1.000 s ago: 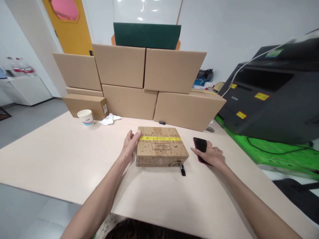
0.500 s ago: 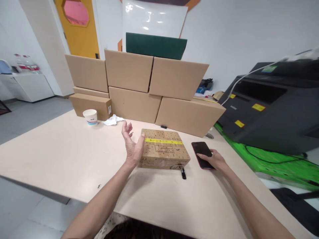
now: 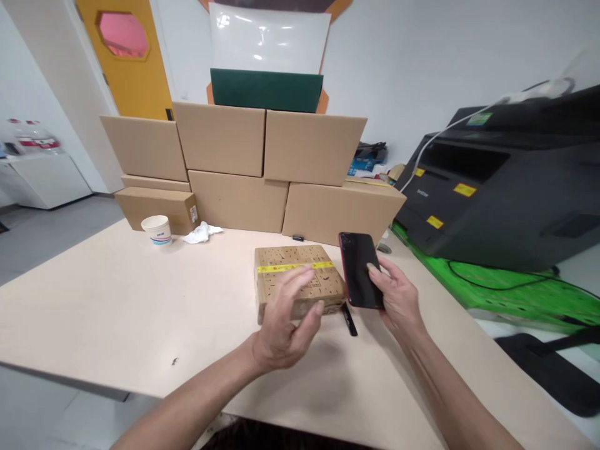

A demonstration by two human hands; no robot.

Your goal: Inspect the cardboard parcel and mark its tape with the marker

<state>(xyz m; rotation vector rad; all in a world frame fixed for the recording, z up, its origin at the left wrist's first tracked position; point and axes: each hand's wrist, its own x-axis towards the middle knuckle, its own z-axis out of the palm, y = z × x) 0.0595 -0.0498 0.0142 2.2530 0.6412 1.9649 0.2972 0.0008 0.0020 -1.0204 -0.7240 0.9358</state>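
A flat brown cardboard parcel (image 3: 287,277) with a yellow tape strip lies on the beige table (image 3: 117,300). My left hand (image 3: 284,325) hovers in front of it, fingers apart and curled, holding nothing. My right hand (image 3: 398,300) grips a dark phone (image 3: 359,269) with a red edge, lifted off the table and tilted upright just right of the parcel. A black marker (image 3: 349,319) lies on the table between the parcel and my right hand.
Several large cardboard boxes (image 3: 262,169) are stacked along the table's far side, with a green board (image 3: 266,89) behind them. A paper cup (image 3: 157,230) and crumpled tissue (image 3: 200,232) sit at the left. A black printer (image 3: 506,181) stands on the right.
My right hand has picked the phone up off the table and tilted it upright. My left hand left the parcel's left side and moved to the front, toward the phone.
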